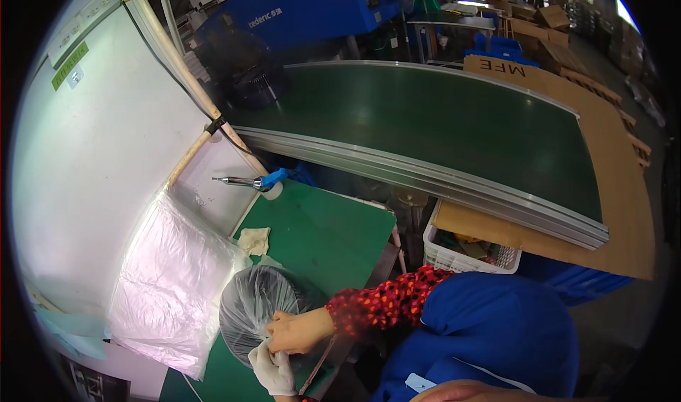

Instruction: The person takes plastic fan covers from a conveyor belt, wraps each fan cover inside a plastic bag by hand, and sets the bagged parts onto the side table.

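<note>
A dark round object (252, 299) sits inside a clear plastic bag on the green tabletop (323, 224). My right hand (298, 332), bare below a red patterned sleeve, is closed on the gathered plastic at the object's near right side. Just below it, my left hand (273, 370) in a white glove has its fingers bent together against the same plastic. The two hands touch or nearly touch. What lies between the fingertips is too small to see clearly, though the bag's film runs into them. A stack of clear plastic bags (177, 281) lies left of the object.
A folded pale cloth (255, 241) lies beyond the bag. Farther back is a screwdriver-like tool with a blue handle (273, 178). A green conveyor belt (425, 125) with a metal rim crosses behind. A white basket (468, 249) with mixed items stands under cardboard at right.
</note>
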Motion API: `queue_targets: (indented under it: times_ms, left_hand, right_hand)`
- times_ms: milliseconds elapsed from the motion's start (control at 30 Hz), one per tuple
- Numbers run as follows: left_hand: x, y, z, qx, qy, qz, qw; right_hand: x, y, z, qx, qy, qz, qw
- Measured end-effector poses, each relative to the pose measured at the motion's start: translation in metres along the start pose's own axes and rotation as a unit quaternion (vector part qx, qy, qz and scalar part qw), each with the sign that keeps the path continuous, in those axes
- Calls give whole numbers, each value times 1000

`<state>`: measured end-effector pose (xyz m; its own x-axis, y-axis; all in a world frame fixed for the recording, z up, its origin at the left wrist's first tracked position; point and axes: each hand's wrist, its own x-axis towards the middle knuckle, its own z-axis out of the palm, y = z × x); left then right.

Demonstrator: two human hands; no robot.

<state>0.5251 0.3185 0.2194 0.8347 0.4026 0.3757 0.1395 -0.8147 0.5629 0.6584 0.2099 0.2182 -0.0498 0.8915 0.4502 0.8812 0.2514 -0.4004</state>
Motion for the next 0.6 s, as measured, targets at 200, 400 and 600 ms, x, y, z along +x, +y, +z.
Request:
queue_targets:
  times_ms: [200,400,600]
  left_hand:
    - [14,0,13,106,-23,-37,993]
    - [26,1,17,140,-62,-26,988]
    - [16,-4,16,156,6,-31,987]
  right_hand:
    - [-10,-26,-63,105,213,-54,970]
    - [-51,-96,-170,355,352,-297,814]
    - [-61,-124,-214,315,319,-400,799]
